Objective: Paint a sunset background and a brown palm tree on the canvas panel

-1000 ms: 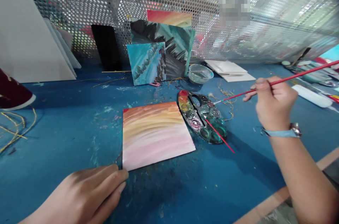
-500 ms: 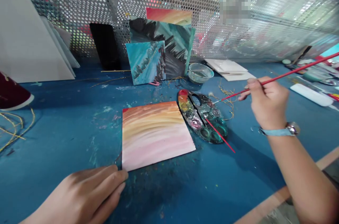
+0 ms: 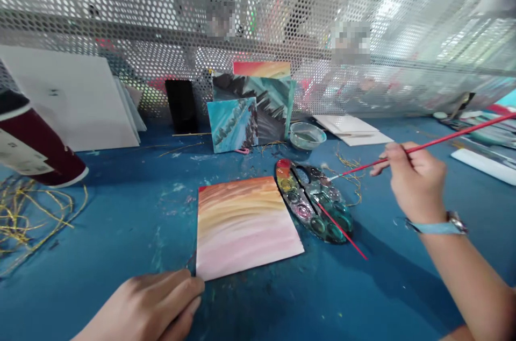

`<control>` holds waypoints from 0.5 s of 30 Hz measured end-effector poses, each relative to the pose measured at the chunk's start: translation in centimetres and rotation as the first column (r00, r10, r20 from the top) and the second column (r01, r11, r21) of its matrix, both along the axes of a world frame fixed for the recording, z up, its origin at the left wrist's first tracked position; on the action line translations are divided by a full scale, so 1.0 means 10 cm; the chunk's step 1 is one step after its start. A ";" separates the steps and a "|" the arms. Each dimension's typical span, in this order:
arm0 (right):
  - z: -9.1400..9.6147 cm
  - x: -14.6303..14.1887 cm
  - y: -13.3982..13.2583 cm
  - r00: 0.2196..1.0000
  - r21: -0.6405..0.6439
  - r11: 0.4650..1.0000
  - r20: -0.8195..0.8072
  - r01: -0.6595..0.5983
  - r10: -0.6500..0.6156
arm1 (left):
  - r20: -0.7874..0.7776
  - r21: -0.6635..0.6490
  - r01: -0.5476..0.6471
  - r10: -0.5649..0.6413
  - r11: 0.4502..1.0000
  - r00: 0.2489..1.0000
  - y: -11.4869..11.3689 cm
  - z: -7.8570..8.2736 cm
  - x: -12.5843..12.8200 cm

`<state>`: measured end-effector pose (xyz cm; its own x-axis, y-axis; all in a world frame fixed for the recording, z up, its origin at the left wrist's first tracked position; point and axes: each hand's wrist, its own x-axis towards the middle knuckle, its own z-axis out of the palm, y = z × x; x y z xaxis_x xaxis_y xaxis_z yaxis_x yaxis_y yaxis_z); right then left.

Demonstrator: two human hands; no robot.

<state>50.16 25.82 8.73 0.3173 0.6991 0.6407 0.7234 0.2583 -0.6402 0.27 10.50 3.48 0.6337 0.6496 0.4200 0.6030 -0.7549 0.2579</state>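
A small canvas panel [image 3: 242,231], painted orange to yellow to pale pink, lies flat on the blue table. The fingertips of my left hand [image 3: 157,300] are closed at its near left corner, steadying it; the thumb is hidden. My right hand [image 3: 419,182] pinches a long red paintbrush [image 3: 451,139]. The pale bristle tip reaches down to the far right wells of the paint palette [image 3: 298,196], which sits beside the panel. A second red paintbrush [image 3: 346,234] rests across the palette's near side, its handle sticking out over the table.
Behind stand several painted canvases [image 3: 234,125], a clear water bowl [image 3: 307,136] and blank white panels [image 3: 355,130]. On the left are a dark red cup [image 3: 44,142], gold cord [image 3: 36,217], white boards [image 3: 80,99] and a black phone [image 3: 180,107]. Perforated metal mesh [image 3: 161,34] backs the table [image 3: 282,308].
The view has tilted up and shifted left, so everything sits lower and further right, and more of the cup shows. Both hands keep their holds; the brush tip stays at the palette.
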 end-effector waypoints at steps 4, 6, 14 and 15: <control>0.00 0.04 0.02 0.999 -0.080 0.996 -0.006 -0.035 0.035 | -0.053 0.009 0.016 -0.015 1.000 0.998 0.02 0.06 0.05; 0.00 0.06 0.03 1.000 -0.093 0.995 0.002 -0.027 0.027 | -0.062 0.031 0.017 -0.015 0.999 0.998 0.02 0.10 0.07; -0.07 0.13 0.07 0.997 -0.098 0.993 -0.031 -0.068 0.065 | -0.105 0.069 0.025 -0.017 0.997 0.994 0.03 0.23 0.15; -0.08 0.14 0.08 0.997 -0.106 0.992 -0.031 -0.068 0.065 | -0.110 0.065 0.024 -0.017 0.998 0.994 0.02 0.23 0.16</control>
<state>51.59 26.66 7.92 0.2846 0.7832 0.5528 0.6887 0.2341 -0.6862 1.85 10.74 5.82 0.6909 0.6093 0.3892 0.6091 -0.7805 0.1407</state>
